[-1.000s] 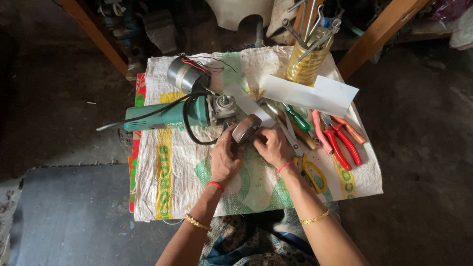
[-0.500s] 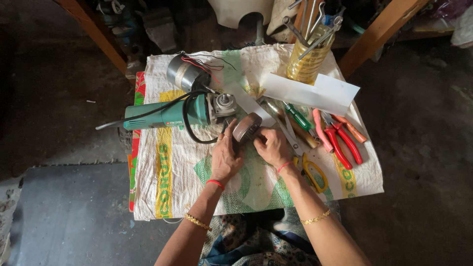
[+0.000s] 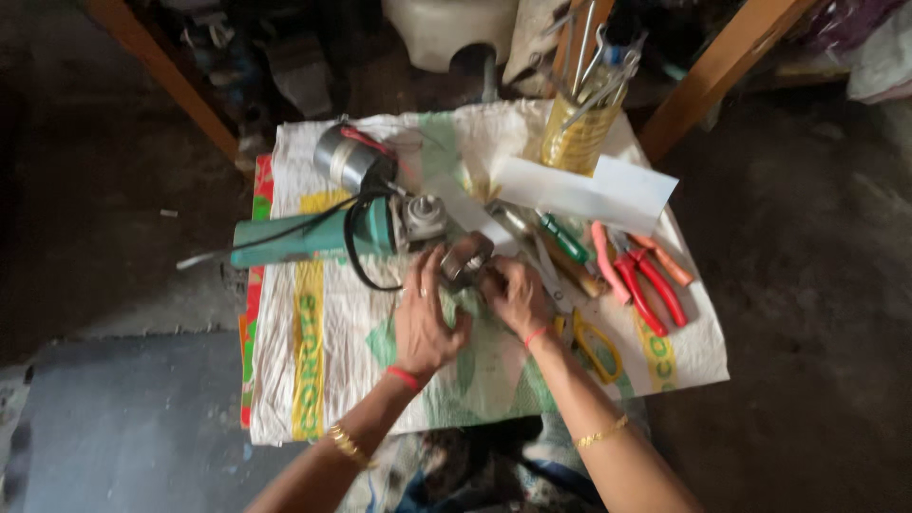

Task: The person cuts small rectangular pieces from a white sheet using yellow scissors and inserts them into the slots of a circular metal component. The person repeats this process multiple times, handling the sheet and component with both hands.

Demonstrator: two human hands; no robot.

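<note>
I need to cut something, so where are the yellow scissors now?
In the head view, the yellow scissors lie on the white sack just beside the right hand, below the red pliers.

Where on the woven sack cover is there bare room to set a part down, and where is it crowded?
Free: the near-left stretch of the white woven sack cover, below the teal angle grinder and left of the left hand. Crowded: right of the right hand, with red-handled pliers, yellow-handled scissors and green-handled screwdriver.
</note>
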